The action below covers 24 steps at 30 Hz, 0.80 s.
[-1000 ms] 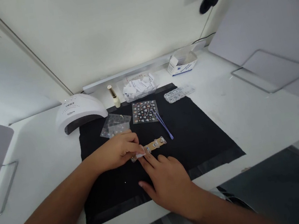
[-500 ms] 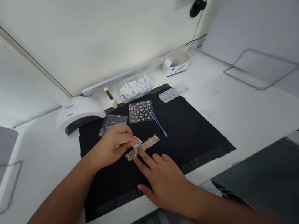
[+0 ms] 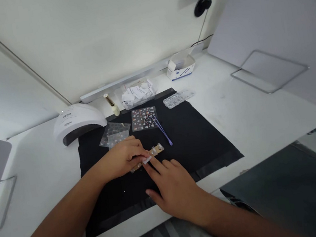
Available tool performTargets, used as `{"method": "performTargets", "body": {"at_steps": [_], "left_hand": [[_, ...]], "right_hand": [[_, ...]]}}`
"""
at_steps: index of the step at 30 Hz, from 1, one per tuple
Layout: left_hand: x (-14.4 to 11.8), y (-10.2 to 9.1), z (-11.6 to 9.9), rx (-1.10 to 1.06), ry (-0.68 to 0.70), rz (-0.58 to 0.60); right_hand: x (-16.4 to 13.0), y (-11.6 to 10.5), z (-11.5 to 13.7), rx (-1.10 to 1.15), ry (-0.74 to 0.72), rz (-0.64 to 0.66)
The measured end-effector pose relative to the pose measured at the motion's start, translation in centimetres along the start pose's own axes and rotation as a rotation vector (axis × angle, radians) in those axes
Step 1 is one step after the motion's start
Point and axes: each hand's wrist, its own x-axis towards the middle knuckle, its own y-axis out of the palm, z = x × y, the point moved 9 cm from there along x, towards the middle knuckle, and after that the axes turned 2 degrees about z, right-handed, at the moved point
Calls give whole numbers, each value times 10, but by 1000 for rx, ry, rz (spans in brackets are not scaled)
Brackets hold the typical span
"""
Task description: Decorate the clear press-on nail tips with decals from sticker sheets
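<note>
White desk [image 3: 265, 118] under a pale wall fills the head view, with a black mat [image 3: 196, 136] laid along its near edge. Near the middle of that mat I see a tan strip [image 3: 156, 150] bearing small clear nail tips. My left hand [image 3: 122, 159] has its fingers pinched together on a little white wipe [image 3: 146, 159] pressed against the strip's near end. My right hand [image 3: 174, 187] lies flat and open, holding nothing, its forefinger touching the strip from the near side. I judge the strip light and stiff, likely to skid on the mat, so it wants pinning at its ends; the tips look fragile. At the mat's far edge lie a sticker sheet [image 3: 143, 118], a purple tool [image 3: 162, 129] and clear bags [image 3: 114, 135]; a lamp [image 3: 76, 120] sits at its far left corner.
</note>
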Motion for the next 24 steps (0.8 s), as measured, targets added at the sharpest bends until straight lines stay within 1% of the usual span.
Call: {"method": "performTargets", "body": {"at_steps": [4, 8, 12, 17, 21, 24], "left_hand": [[1, 0, 3, 25, 1, 21], [1, -3, 5, 17, -20, -1], [1, 1, 1, 8, -10, 40], [0, -2, 7, -25, -73, 16], [1, -1, 4, -2, -69, 36], [1, -3, 7, 4, -106, 19]], "right_hand": [[5, 3, 1, -46, 25, 20], [5, 3, 0, -61, 30, 12], [4, 3, 0, -58, 28, 15], [4, 2, 0, -53, 22, 6], [4, 3, 0, -49, 18, 15], [5, 3, 0, -62, 16, 12]]}}
